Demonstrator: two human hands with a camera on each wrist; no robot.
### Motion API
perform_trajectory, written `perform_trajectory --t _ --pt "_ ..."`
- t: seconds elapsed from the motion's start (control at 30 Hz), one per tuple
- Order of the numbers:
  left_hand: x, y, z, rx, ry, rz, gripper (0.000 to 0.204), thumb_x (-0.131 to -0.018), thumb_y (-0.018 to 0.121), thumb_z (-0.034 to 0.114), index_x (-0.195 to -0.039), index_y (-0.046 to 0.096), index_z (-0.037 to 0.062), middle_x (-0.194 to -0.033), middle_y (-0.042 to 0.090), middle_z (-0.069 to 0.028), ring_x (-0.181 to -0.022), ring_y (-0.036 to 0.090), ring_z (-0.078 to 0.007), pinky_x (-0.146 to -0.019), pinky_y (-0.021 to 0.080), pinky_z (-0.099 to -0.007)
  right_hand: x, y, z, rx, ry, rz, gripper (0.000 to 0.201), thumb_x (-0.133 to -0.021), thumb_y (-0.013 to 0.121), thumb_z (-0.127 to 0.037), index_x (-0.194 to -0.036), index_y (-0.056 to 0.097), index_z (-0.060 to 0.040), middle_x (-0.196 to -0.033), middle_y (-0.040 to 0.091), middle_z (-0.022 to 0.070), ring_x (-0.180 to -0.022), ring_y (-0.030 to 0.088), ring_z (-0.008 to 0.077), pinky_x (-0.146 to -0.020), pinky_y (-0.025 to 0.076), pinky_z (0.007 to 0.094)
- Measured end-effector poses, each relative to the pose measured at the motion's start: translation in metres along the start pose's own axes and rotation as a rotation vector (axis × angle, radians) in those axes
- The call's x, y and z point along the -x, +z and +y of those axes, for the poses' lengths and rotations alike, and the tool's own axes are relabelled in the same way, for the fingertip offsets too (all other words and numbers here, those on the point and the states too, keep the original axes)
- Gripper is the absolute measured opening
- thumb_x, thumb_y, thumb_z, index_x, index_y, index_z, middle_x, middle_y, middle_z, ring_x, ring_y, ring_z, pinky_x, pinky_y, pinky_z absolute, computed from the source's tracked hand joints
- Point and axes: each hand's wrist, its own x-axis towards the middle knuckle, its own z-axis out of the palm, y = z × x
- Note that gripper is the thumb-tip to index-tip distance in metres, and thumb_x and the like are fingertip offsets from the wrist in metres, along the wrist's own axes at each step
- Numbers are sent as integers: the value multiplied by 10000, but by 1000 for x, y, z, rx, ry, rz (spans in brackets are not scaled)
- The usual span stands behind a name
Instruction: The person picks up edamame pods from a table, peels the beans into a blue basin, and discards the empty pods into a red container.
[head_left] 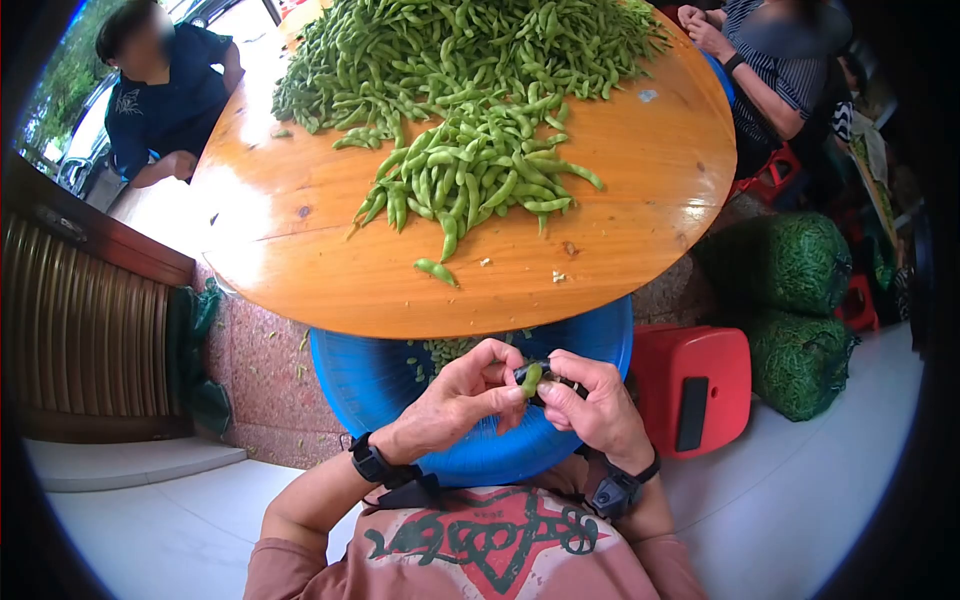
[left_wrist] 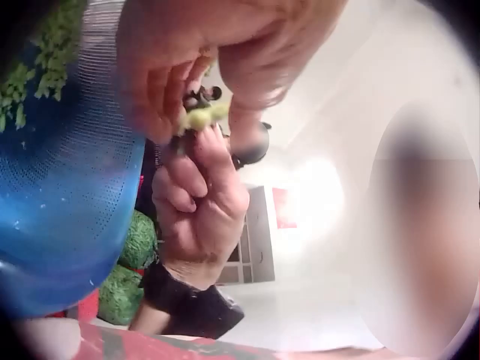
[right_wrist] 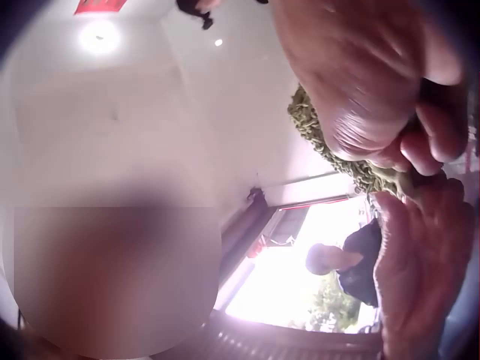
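Observation:
A green soybean pod (head_left: pixel 532 378) is between my two hands, above a blue basin (head_left: pixel 345 375). My left hand (head_left: pixel 462 392) pinches it between thumb and fingers, and my right hand (head_left: pixel 598 402) grips it from the other side. Something small and black shows at the fingers beside the pod. In the left wrist view, the pod (left_wrist: pixel 201 118) shows between both sets of fingertips; in the right wrist view, fingers mostly hide it. Loose shelled beans (head_left: pixel 445 352) lie in the basin, partly under the table edge.
A wooden table (head_left: pixel 640 200) ahead bears a large pile of pods (head_left: pixel 450 50), a smaller heap (head_left: pixel 470 175) and one pod (head_left: pixel 436 272) near its front edge. A red stool (head_left: pixel 725 370) and full green net sacks (head_left: pixel 800 365) stand right. Other people sit around the table.

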Motion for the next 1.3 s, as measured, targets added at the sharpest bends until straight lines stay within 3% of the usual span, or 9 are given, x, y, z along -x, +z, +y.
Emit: perform_trajectory --t 0.07,0.2,0.33,0.53,0.77,0.83,1.03,1.13,1.3 --pt "-5 -1 -2 -448 86 46 274 -958 701 138 -1136 512 48 -851 647 -39 -682 610 -113 -601 503 -276 -1 8 -3 738 -448 89 32 -896 633 6 -913 620 30 -733 558 104 -626 570 239 -574 450 339" --pt "-2 11 10 -1076 172 159 282 -1010 632 206 -1168 572 -19 -757 713 -67 -705 681 -118 -637 550 -298 -1 13 0 768 -428 165 54 -850 643 20 -894 616 36 -793 572 159 -699 589 329 -634 475 384" --pt "3 9 12 -1061 41 139 296 -1046 556 217 -1237 568 -9 -823 702 -65 -736 680 -130 -673 547 -293 -4 16 12 773 -373 220 42 -852 634 24 -883 607 33 -782 561 155 -711 600 344 -626 476 400" --pt "-8 12 -18 -121 24 360 347 -1014 352 97 -1258 564 -31 -1069 644 -85 -825 572 -104 -683 490 -259 -13 40 37 1203 -574 413 157 -829 653 23 -961 572 0 -944 518 158 -724 638 366 -587 548 437" --pt "-12 13 -26 -694 292 349 312 -1007 399 83 -1243 582 -6 -1164 624 -78 -878 594 -118 -749 493 -262 -15 49 33 1206 -562 507 85 -847 613 65 -910 580 20 -881 521 164 -751 609 382 -634 508 458" --pt "-17 16 -30 183 100 279 287 -1002 419 48 -1228 586 -7 -1169 631 -74 -940 613 -137 -830 500 -276 -17 43 34 1141 -667 541 95 -848 610 67 -934 595 28 -903 544 166 -741 609 364 -641 512 441" --pt "-11 -8 -26 82 21 105 274 -998 501 44 -1248 609 14 -1112 676 -67 -1035 652 -151 -931 528 -325 -4 31 19 1049 -716 527 64 -863 602 22 -926 591 21 -912 572 159 -767 617 355 -660 521 425" --pt "6 -7 -4 -1225 347 -116 127 -936 620 67 -1045 641 5 -867 652 -167 -836 681 -304 -744 557 -400 27 1 -13 1260 -640 744 19 -868 583 21 -878 567 26 -865 544 169 -741 591 367 -638 479 456" --pt "12 -7 79 -1785 595 255 156 -881 642 42 -1028 651 -11 -952 626 -177 -888 647 -364 -809 531 -436 81 -67 -26 1365 -109 867 119 -893 568 15 -1008 592 31 -768 633 210 -695 643 409 -613 490 465"
